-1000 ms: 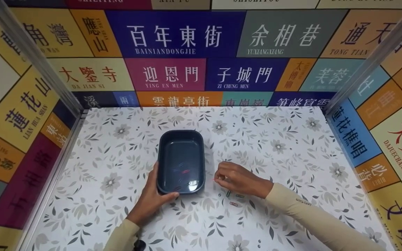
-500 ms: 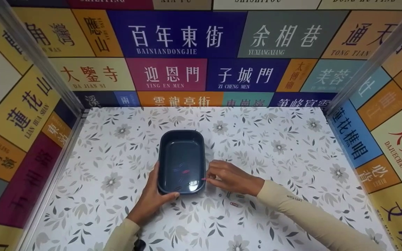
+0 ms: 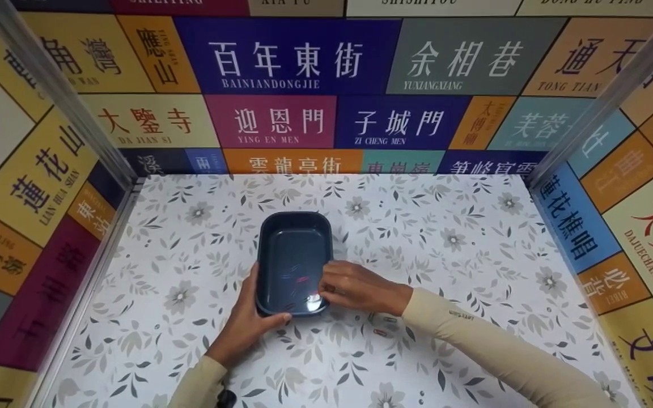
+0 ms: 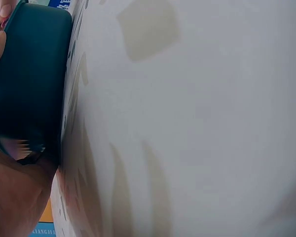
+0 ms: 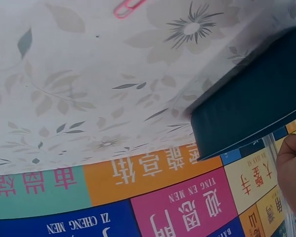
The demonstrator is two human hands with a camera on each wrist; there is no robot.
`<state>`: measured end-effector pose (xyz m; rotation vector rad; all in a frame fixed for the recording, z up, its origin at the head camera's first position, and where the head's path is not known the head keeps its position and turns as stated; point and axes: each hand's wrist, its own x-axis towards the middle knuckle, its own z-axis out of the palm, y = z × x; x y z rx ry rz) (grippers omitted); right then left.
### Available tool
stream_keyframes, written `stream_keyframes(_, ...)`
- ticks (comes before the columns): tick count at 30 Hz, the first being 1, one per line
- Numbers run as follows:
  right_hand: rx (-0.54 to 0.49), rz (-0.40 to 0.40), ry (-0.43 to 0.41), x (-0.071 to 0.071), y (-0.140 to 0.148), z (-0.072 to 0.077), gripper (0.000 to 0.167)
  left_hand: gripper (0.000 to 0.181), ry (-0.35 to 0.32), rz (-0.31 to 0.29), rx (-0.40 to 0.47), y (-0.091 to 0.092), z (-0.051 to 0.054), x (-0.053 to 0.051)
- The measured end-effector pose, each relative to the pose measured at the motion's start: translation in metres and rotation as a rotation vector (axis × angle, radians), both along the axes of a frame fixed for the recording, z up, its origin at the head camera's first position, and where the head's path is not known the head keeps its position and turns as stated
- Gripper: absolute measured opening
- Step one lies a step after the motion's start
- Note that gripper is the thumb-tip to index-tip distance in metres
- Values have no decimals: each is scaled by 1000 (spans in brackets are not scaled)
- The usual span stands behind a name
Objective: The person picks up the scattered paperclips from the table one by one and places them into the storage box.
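Observation:
A dark blue rectangular dish (image 3: 295, 255) stands on the table with several small paper clips inside, a pink one (image 3: 302, 279) among them. My left hand (image 3: 247, 326) grips its near left corner, thumb on the near rim. The right hand (image 3: 360, 286) is over the dish's right rim with fingertips pinched together. In the left wrist view a bit of a pink clip (image 4: 4, 22) shows between those fingertips at the dish's edge. The right wrist view shows the dish's side (image 5: 246, 98) and part of a hand (image 5: 293, 170).
A red clip (image 3: 380, 332) and a green clip (image 3: 390, 319) lie on the flower-patterned table (image 3: 451, 351), below the right forearm. Panels with large lettering (image 3: 281, 56) surround the table at the back and sides.
My right hand has moved left from the table beside the dish to over its right rim, carrying the pink clip. The left hand and the dish have stayed in place.

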<state>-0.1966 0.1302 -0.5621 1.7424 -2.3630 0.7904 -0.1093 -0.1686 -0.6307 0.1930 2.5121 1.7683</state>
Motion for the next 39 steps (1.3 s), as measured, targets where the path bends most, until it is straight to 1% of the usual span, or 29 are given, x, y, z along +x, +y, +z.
stream_keyframes(4, 19, -2, 23, -1, -7, 1, 11, 136, 8, -8, 12, -1, -1, 0)
stream_keyframes(11, 33, 18, 21, -5, -15, 3, 11, 134, 6, -13, 2, 0, 1, 0)
stream_keyframes(15, 51, 2, 47, -5, -20, 0, 13, 135, -3, -10, -11, 0, 1, 1)
stream_keyframes(20, 82, -2, 62, -6, -26, 0, 11, 135, 8, -11, -23, 0, 0, 0)
stream_keyframes(24, 104, -5, 60, -8, -30, 1, 9, 135, 12, -9, -16, -1, 0, 0)
stream_keyframes(28, 122, 2, 52, -10, -33, 0, 8, 136, 2, -11, -9, -1, 1, -1)
stream_keyframes(35, 145, 18, 58, -14, -37, -3, 10, 135, 21, -18, 0, -1, 0, -2)
stream_keyframes(39, 163, 18, 45, -16, -40, -5, 11, 135, -3, -17, 28, -1, -1, -2)
